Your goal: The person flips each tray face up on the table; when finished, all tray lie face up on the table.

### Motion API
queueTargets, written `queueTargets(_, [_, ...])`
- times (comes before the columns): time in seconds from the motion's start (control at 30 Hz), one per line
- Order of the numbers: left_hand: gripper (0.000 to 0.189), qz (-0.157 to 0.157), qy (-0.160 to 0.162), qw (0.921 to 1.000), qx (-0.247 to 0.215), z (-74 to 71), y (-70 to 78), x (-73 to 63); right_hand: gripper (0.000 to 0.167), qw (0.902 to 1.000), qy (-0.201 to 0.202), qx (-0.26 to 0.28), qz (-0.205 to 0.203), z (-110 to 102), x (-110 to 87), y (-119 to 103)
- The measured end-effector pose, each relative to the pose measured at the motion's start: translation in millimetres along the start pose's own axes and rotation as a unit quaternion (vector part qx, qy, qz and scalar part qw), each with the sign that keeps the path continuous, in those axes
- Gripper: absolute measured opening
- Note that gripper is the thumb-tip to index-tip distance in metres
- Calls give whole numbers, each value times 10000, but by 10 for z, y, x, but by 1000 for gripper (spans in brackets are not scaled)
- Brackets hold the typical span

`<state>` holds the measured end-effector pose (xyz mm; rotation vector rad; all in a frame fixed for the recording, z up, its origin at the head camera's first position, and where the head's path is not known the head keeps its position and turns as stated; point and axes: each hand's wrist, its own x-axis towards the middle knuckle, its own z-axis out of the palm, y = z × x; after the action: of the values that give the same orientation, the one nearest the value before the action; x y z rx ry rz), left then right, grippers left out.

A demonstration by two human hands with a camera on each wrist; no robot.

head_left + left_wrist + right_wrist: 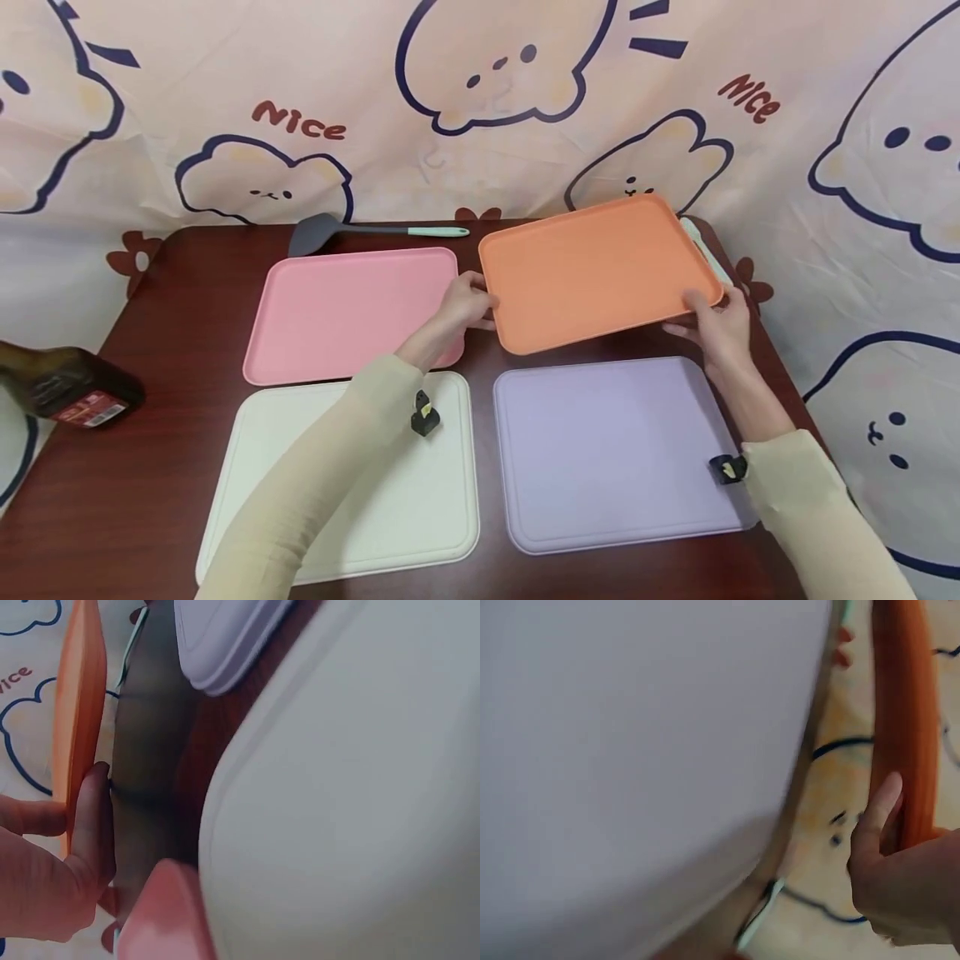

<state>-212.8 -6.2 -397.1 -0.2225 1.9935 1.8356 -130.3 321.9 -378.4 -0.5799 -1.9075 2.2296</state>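
An orange tray (596, 271) is held up off the table at a slant, its right end toward the back. My left hand (467, 302) pinches its left edge, thumb on one face and fingers behind, as the left wrist view also shows. At the near right corner, my right hand (720, 325) grips the rim with the thumb on top and fingers underneath. Left of the orange tray lies a pink tray (352, 312), partly covered by my left wrist. A purple board (618, 454) lies in front on the right, a white board (405, 500) in front on the left.
Behind the pink tray rests a grey spatula (315, 233) with a mint handle. Another mint-coloured handle (705, 250) shows beyond the orange tray's right end. A dark bottle (71, 383) is at the far left. Printed cloth (420, 175) hangs behind the brown table (97, 492).
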Motion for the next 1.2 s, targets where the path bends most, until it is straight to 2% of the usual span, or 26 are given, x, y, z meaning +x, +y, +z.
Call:
queueTargets(0.07, [32,71,1,9998,208,-30,2,9,23,9986,22,-535,9,-126,96,9])
queueTargets(0.17, [31,118,-48,9989,453,-74,4,30,22,9866,-234,-1614,12,-282,220,12])
queueTargets(0.3, [27,140,-33,9970,761,-103,16,57,32,9448,-800,-3177,-45,-375,338,27])
queueTargets(0.37, [24,160,17,9944,1041,-109,24,75,32,9259,-1004,-3641,-70,-381,383,44])
queueTargets(0.43, [21,199,33,9898,1409,-112,28,98,32,9157,-1128,-3858,-39,-373,425,65])
queueTargets(0.53, [16,321,85,9754,2179,-115,29,133,32,9095,-1229,-3972,61,-352,472,105])
queueTargets(0.63, [13,537,141,9552,2906,-104,16,169,31,9043,-1308,-4060,199,-341,497,148])
queueTargets(0.67, [13,604,177,9488,3095,-99,10,179,30,9031,-1347,-4071,242,-341,503,162])
queueTargets(0.77, [13,775,280,9360,3422,-79,0,193,28,9007,-1433,-4090,310,-339,506,193])
queueTargets(1.07, [14,793,504,9199,3806,-37,12,172,25,9020,-1376,-4086,227,-313,522,204])
queueTargets(1.2, [12,799,506,9194,3819,-36,2,182,25,9022,-1241,-4123,248,-308,530,215])
